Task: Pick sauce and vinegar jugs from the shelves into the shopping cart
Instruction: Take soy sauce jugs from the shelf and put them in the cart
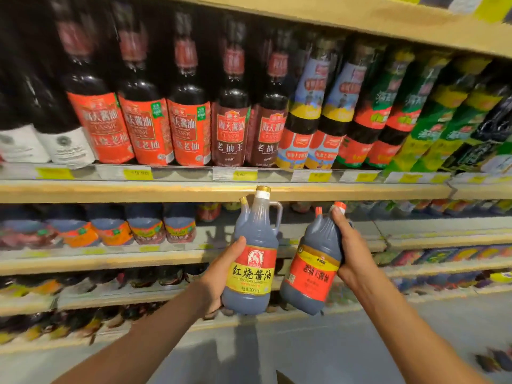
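Hidden, left: fingers of the left grip point(221, 275) out of sight behind its jug; only the thumb point(240, 243) visible, pressed on the front just above the label.
Hidden, right: handle side of the second jug covered by the right grip point(352, 250).
Cut off: both forearms at the bottom edge; a dark shape at the lower right corner, too blurred to name.
Hard to make out: rows of dark jugs with orange and red labels point(110, 231) on the lower shelves, smeared by blur; yellow price tags point(137, 174) unreadable.
Left grip: curled round the lower body of a dark plastic jug with a red-and-yellow label and a white-and-gold cap point(253, 270), held upright in front of the wooden shelf edge point(110, 191).
Right grip: wrapped round the shoulder of a dark plastic jug with a red label and orange caps point(311, 273), one fingertip up by a cap; jug tilted, top leaning right.
Jugs together: side by side in the air before the shelves, close but apart, above the grey floor point(332, 345).
Contents: dark brown liquid in both jugs, up to near the neck.
Upper shelf: tall dark glass bottles with red labels point(144, 128), then blue, green and yellow labels to the right.
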`<state>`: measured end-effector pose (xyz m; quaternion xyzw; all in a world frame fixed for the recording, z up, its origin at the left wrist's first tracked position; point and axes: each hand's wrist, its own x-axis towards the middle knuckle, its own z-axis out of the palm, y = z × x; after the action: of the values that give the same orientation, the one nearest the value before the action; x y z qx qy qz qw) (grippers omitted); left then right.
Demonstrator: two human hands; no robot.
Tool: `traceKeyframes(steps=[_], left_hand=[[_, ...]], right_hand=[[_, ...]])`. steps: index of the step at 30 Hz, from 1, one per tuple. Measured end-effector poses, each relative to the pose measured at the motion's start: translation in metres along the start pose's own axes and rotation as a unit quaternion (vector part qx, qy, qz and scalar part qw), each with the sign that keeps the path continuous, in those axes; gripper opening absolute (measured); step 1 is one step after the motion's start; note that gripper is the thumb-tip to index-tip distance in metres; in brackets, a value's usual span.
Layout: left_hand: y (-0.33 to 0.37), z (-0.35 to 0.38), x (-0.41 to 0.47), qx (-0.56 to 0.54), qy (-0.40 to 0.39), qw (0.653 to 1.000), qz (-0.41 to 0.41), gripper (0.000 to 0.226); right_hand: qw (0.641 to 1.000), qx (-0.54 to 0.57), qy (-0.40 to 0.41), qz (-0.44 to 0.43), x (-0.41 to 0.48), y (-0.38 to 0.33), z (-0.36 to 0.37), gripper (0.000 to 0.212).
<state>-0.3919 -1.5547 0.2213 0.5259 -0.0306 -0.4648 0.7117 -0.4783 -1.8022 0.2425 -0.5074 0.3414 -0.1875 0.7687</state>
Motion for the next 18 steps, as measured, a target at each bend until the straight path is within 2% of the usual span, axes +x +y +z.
traceKeyframes(steps=[4, 8, 10, 12, 14, 18], left_hand=[[-0.019, 0.002, -0.013, -0.006, 0.051, 0.998, 0.043, 0.059], [-0.040, -0.004, -0.030, -0.035, 0.079, 0.994, 0.063, 0.093], [-0.048, -0.006, -0.036, -0.070, 0.108, 0.988, 0.079, 0.086], [-0.055, -0.007, -0.041, -0.099, 0.139, 0.982, 0.087, 0.067], [-0.062, -0.014, -0.045, -0.108, 0.156, 0.977, 0.093, 0.062], [-0.069, -0.022, -0.052, -0.106, 0.179, 0.972, 0.111, 0.058]], right_hand=[[0.998, -0.007, -0.060, 0.031, 0.025, 0.009, 0.009, 0.057], [0.992, -0.010, -0.098, 0.075, 0.034, 0.028, 0.015, 0.042], [0.989, -0.009, -0.121, 0.085, 0.034, 0.034, 0.020, 0.036], [0.985, -0.005, -0.144, 0.094, 0.035, 0.040, 0.026, 0.035], [0.982, 0.007, -0.161, 0.102, 0.035, 0.047, 0.031, 0.034], [0.977, 0.006, -0.175, 0.118, 0.038, 0.060, 0.038, 0.055]])
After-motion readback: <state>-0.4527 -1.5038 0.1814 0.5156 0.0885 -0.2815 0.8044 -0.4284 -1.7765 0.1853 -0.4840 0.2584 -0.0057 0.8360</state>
